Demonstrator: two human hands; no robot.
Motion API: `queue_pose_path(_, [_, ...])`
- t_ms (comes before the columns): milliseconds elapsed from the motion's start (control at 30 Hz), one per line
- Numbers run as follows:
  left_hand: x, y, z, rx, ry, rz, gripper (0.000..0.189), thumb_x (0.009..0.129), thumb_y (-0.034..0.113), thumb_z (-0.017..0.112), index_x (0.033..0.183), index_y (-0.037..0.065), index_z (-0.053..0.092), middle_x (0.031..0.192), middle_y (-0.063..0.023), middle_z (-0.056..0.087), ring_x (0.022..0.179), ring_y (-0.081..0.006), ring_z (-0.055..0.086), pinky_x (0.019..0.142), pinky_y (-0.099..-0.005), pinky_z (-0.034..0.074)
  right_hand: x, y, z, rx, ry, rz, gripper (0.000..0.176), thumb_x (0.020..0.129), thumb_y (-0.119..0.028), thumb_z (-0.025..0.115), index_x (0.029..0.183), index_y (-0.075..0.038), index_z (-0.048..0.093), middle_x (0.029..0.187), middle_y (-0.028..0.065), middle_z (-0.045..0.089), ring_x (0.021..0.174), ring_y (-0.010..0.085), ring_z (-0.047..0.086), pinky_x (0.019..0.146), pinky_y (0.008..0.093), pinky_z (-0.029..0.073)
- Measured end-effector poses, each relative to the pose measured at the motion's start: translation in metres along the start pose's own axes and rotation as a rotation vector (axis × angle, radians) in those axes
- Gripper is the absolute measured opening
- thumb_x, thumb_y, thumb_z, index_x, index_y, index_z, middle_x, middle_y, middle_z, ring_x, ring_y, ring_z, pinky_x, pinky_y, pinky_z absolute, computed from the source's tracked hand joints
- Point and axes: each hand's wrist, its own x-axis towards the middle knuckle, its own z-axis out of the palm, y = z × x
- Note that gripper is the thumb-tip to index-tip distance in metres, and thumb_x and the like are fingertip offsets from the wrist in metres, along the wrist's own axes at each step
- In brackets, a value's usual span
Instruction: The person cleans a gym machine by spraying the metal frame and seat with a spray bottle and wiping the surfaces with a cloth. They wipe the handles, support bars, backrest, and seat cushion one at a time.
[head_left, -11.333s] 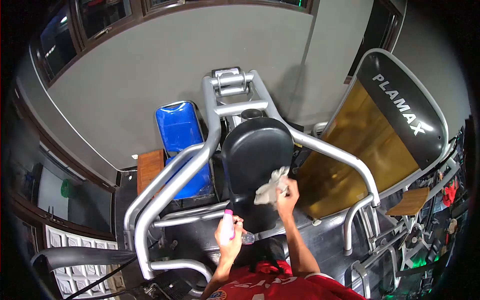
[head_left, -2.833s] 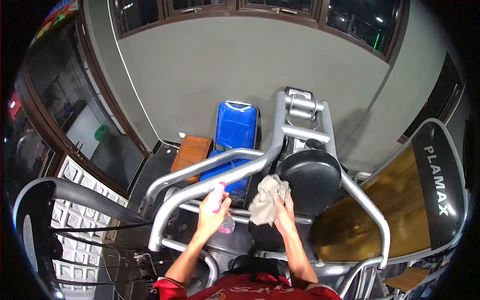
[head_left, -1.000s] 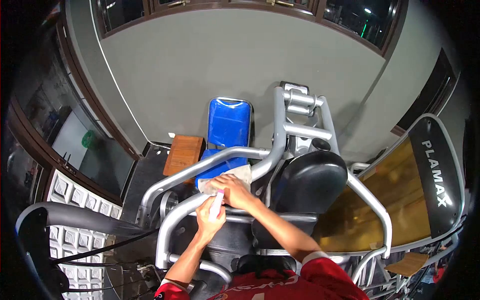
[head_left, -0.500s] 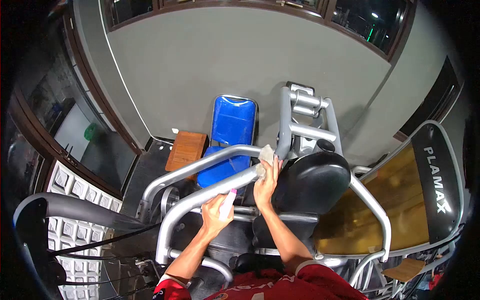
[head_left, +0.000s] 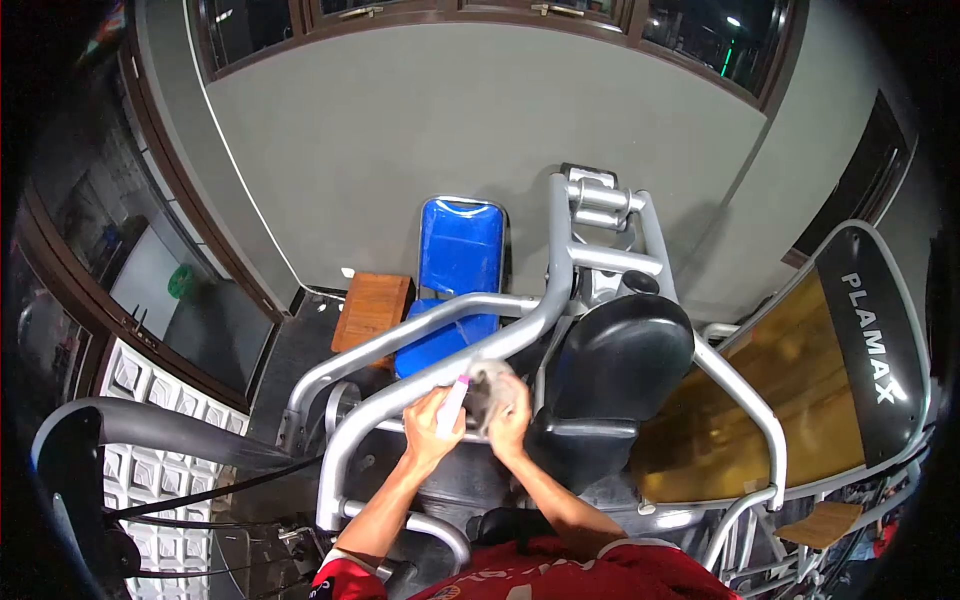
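My left hand (head_left: 432,425) is closed round a slim white bottle (head_left: 452,407) with a pink-purple tip, held upright just below the silver bar. Beside it, my right hand (head_left: 509,415) grips a pale, stained cloth (head_left: 487,392), blurred by motion and right at the bottle's tip. The silver tubular bar (head_left: 400,385) of a gym machine curves behind both hands. To the right of my right hand stands the machine's black padded backrest (head_left: 625,355), with the black seat (head_left: 585,450) below it.
A blue folding chair (head_left: 460,245) and a small wooden stool (head_left: 372,312) stand behind the bars by the grey wall (head_left: 480,110). On the right is a large panel marked PLAMAX (head_left: 868,345). A dark padded arm (head_left: 190,433) juts in from the left.
My right hand has drawn the cloth off the upper bar, down and left to beside the bottle. My left hand stays in about the same place with the bottle.
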Motion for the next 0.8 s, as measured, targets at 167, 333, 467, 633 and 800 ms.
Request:
queue_pose_path(167, [-0.001, -0.005, 0.001, 0.013, -0.001, 0.046, 0.025, 0.062, -0.001, 0.062, 0.087, 0.002, 0.063, 0.068, -0.0120, 0.059, 0.060, -0.0303, 0.061, 0.057, -0.0365, 0.049, 0.071, -0.023, -0.008, 0.044, 0.272, 0.022, 0.050, 0.078, 0.015, 0.041, 0.125, 0.003, 0.046, 0.127, 0.0160, 0.051, 0.125, 0.0273, 0.043, 0.107, 0.0359, 0.028])
queue_pose_path(333, [0.002, 0.000, 0.004, 0.037, -0.023, 0.054, 0.017, 0.066, -0.003, 0.059, 0.082, 0.000, 0.062, 0.069, -0.0121, 0.062, 0.060, -0.0272, 0.063, 0.057, -0.0344, 0.050, 0.038, -0.019, 0.021, -0.174, 0.047, -0.038, 0.071, 0.064, 0.022, 0.039, 0.128, -0.009, 0.052, 0.144, 0.0220, 0.030, 0.134, 0.0354, 0.027, 0.110, 0.0404, 0.024])
queue_pose_path(467, [-0.002, 0.001, 0.004, 0.019, -0.066, 0.025, 0.017, 0.066, -0.003, 0.059, 0.082, 0.000, 0.062, 0.070, -0.0128, 0.063, 0.062, -0.0276, 0.064, 0.058, -0.0341, 0.051, -0.012, -0.025, 0.022, 0.102, -0.132, 0.030, 0.060, 0.074, 0.014, 0.048, 0.130, -0.007, 0.047, 0.138, 0.0249, 0.038, 0.127, 0.0319, 0.041, 0.097, 0.0355, 0.040])
queue_pose_path(633, [-0.009, -0.001, 0.008, 0.029, -0.112, -0.020, 0.019, 0.066, -0.003, 0.060, 0.084, 0.001, 0.062, 0.074, -0.0124, 0.065, 0.068, -0.0274, 0.067, 0.063, -0.0339, 0.053, -0.023, 0.003, 0.029, 0.372, -0.025, 0.453, 0.035, 0.094, -0.012, 0.050, 0.128, -0.004, 0.048, 0.115, 0.0081, 0.058, 0.088, 0.0162, 0.059, 0.078, 0.0307, 0.048])
queue_pose_path(800, [-0.006, -0.001, 0.008, 0.028, -0.126, -0.007, 0.020, 0.065, -0.004, 0.060, 0.085, 0.000, 0.062, 0.074, -0.0122, 0.065, 0.068, -0.0274, 0.066, 0.062, -0.0344, 0.053, 0.040, 0.038, 0.012, 0.632, 0.496, 0.708, 0.045, 0.097, -0.023, 0.046, 0.136, -0.005, 0.035, 0.118, 0.0082, 0.056, 0.103, 0.0194, 0.056, 0.088, 0.0331, 0.045])
